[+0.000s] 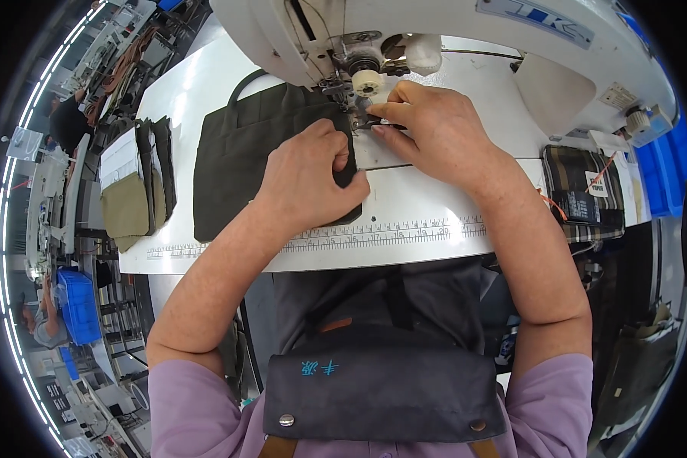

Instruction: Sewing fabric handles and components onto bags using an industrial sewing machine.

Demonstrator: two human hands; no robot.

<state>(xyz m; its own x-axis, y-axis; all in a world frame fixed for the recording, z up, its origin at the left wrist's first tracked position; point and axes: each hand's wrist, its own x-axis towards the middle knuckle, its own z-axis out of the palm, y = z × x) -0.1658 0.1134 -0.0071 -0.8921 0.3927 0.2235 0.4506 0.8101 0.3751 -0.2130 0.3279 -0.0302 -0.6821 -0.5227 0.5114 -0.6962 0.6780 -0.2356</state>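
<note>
A dark green fabric bag (233, 172) with a strap handle (240, 91) lies flat under the head of a white sewing machine (267, 34). Its right edge is beside the needle area (351, 103). My left hand (309, 172) bears down on the bag's right side, fingers curled into the cloth and thumb stretched along the edge. Just right of the needle, my right hand (435, 126) is closed in a pinch on a small dark piece (375, 122). Fingers partly hide this piece, so its kind cannot be told.
Stacked olive and dark cloth pieces (130, 187) sit on the table's left. A ruler strip (389, 233) runs along the front edge. At the right lies a folded plaid cloth item (584, 191); blue bins (664, 168) stand beyond. Other people (49, 324) are at far left.
</note>
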